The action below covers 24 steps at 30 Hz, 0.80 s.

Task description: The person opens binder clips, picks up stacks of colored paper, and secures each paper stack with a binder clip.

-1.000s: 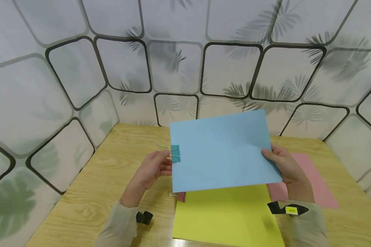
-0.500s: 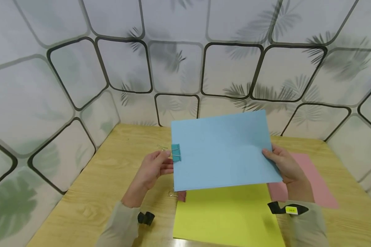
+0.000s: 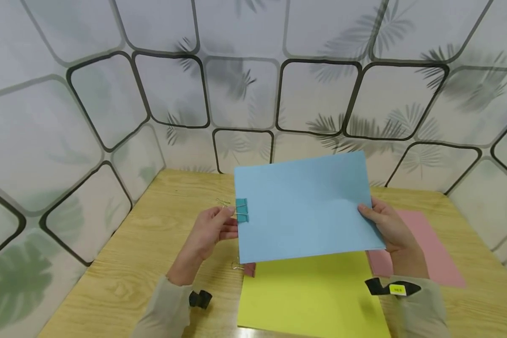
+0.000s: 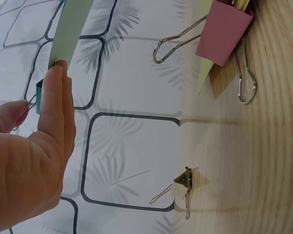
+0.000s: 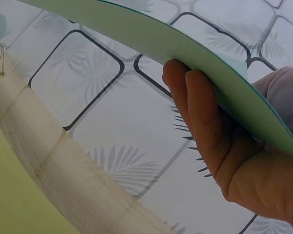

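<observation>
Both hands hold a blue stack of paper tilted above the table. A teal binder clip grips its left edge. My left hand is at this clip. In the left wrist view the thumb touches a wire handle of the teal clip, while the other fingers lie extended behind the paper, pinching from the back. My right hand pinches the right edge, thumb in front and fingers behind. Below lies yellow paper with a pink binder clip on its left edge, partly covered in the head view.
Pink paper lies on the wooden table at the right, partly behind the right forearm. Another binder clip stands on the table beyond the left hand. A patterned cloth wall encloses the back and sides.
The blue paper's left edge and my left hand have shifted very slightly to the right in view. The left thumb stays at the teal clip; the right hand keeps its grip.
</observation>
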Tool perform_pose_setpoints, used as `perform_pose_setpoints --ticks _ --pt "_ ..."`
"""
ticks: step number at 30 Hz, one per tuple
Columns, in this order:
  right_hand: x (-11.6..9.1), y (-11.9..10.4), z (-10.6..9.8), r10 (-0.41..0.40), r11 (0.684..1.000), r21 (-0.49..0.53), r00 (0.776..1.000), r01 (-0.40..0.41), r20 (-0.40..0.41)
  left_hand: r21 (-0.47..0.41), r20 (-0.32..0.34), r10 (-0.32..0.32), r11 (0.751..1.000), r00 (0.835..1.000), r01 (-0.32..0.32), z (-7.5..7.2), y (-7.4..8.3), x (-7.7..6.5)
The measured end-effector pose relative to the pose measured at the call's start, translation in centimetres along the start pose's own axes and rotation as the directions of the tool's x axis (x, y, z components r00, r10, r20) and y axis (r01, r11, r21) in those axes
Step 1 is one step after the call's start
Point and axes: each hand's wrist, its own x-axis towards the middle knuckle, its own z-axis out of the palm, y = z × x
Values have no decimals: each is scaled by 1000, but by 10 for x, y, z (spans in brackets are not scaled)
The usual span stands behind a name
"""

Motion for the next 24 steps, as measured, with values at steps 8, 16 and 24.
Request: perform_pose_setpoints --ticks 8,16,24 --pt "0 2 -3 -26 997 74 998 22 53 -33 -3 -19 999 1000 18 0 -2 3" --pt "-3 1 -5 -18 998 54 997 14 71 -68 43 -21 997 999 24 -1 -4 3" --pt "-3 -3 -3 -21 995 97 995 11 102 -67 17 -14 998 1000 16 0 -5 4"
